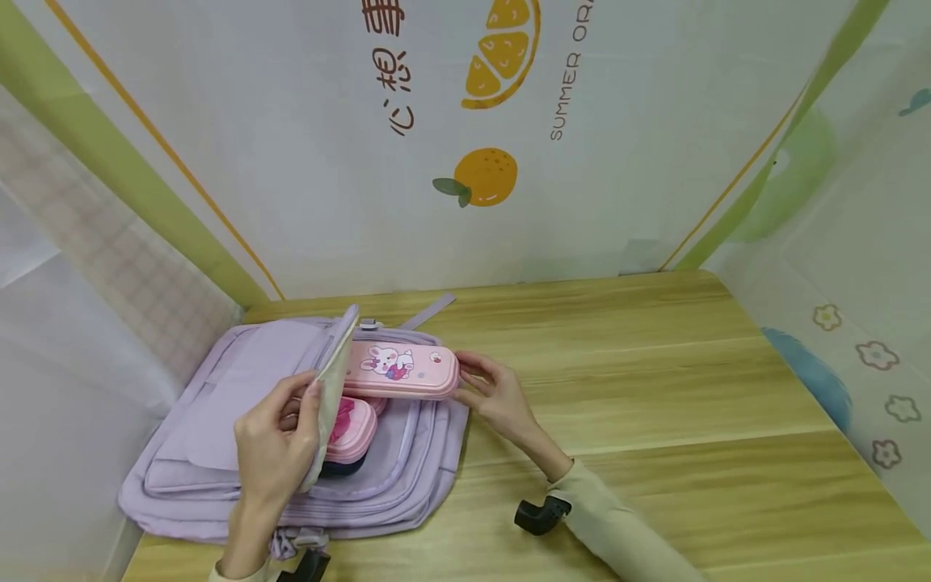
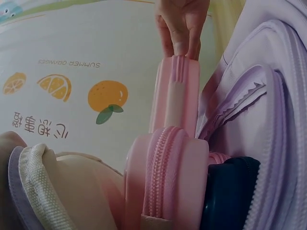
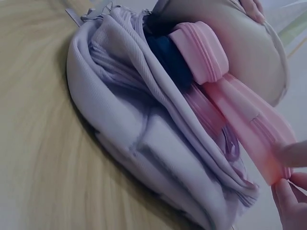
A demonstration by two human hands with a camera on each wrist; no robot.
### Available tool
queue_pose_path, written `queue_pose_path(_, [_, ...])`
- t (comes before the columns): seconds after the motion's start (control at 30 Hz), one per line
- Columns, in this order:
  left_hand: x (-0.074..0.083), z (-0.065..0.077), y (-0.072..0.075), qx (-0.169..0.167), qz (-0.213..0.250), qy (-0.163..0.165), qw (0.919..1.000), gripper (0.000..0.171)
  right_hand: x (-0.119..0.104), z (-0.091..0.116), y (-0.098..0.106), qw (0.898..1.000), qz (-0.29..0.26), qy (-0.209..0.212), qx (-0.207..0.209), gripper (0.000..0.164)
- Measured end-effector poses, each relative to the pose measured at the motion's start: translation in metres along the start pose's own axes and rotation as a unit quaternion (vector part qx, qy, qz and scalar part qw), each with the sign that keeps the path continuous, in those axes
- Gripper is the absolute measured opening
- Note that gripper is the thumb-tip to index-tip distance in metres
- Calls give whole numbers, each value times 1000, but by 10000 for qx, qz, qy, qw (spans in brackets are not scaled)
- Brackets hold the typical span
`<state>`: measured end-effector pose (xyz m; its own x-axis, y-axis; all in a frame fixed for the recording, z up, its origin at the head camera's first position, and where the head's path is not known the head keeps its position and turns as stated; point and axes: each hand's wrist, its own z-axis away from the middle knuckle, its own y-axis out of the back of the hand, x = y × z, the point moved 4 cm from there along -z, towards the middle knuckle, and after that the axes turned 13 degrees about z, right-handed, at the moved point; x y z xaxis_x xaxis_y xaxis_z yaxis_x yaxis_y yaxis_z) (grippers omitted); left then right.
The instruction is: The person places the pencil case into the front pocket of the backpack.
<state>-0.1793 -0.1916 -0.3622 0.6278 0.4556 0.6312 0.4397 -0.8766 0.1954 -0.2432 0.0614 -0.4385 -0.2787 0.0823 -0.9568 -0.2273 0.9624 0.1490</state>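
A lavender backpack [image 1: 240, 380] lies on the table with its front compartment unzipped. My left hand [image 1: 275, 440] pinches the edge of the compartment's flap [image 1: 334, 396] and holds it raised. At the end of a pink pencil case [image 1: 425, 376] with a rabbit print, my right hand [image 1: 507, 406] grips it between thumb and fingers. That case sticks partly out of the opening; its other end is hidden behind the flap. Inside sit a second pink zipped case [image 2: 163, 177] and a dark blue case [image 2: 232, 191]. In the right wrist view another pink item [image 3: 206, 108] shows beneath them.
The wooden table [image 1: 655, 404] extends to the right of the backpack. Behind it hangs a white curtain [image 1: 327, 202] with orange prints. A strap [image 1: 431, 311] lies at the bag's far side, and a buckle [image 1: 309, 539] at its near side.
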Motion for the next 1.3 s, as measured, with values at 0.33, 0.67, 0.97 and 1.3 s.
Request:
queue_pose_path(0.33, [-8, 1, 1, -283, -66, -217, 9993, 18, 0, -9, -28, 9997, -82, 117, 199, 50])
queue_pose_path(0.67, [-7, -1, 0, -396, -192, -380, 9983, 19, -7, -15, -41, 9983, 300, 227, 452, 43])
queue_pose_path(0.97, [-7, -4, -2, -642, -188, -725, 9951, 20, -21, -17, -55, 9966, 550, 358, 503, 39])
queue_pose_path(1.3, [-6, -3, -2, -968, -97, -969, 9905, 24, -19, -24, -64, 9955, 675, 425, 505, 38])
